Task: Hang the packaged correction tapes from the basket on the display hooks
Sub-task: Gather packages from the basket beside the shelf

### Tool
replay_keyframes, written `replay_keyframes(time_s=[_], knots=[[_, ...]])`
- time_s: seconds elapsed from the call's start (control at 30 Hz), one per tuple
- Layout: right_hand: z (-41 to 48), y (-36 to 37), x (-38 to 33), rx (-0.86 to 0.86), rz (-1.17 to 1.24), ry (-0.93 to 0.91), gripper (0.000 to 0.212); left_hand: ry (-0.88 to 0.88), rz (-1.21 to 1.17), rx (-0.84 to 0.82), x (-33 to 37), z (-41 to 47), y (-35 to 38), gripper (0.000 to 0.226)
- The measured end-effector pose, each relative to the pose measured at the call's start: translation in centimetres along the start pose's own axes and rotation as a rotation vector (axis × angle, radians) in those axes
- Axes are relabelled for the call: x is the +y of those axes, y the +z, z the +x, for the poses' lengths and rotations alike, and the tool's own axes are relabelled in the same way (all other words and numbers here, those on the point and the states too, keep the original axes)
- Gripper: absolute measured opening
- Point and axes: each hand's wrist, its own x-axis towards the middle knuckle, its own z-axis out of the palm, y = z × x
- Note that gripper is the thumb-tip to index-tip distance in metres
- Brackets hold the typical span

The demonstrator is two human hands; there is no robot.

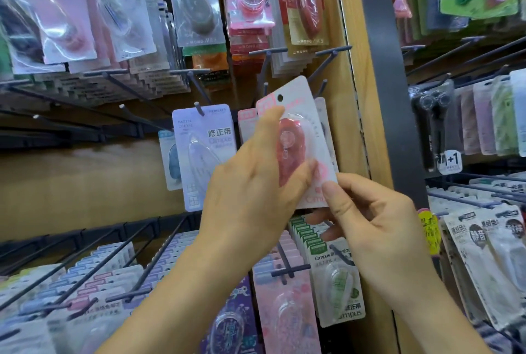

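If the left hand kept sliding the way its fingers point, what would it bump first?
The left hand would most likely meet the bare grey hook above the pink pack it holds; depth is unclear.

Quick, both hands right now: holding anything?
Left hand: grips the pink correction tape package.
Right hand: pinches that package's lower corner.

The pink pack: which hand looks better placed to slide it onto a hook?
Probably left. The left hand grips the pink pack round its middle, near the hang hole; the right hand only pinches the bottom corner.
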Motion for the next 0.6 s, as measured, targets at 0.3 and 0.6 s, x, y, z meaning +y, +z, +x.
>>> replay_keyframes(time_s=[0.3, 0.6], knots=[[2.3, 1.5, 0.3, 0.085, 0.101, 0.122, 0.018, 0.1, 0.308, 0.106, -1.3, 2.8, -1.0, 0.062], [4.3, 1.7, 0.6, 0.065, 0.123, 0.294, 0.007, -0.01, 0.2, -0.014, -2.6, 3.1, -2.1, 0.047]])
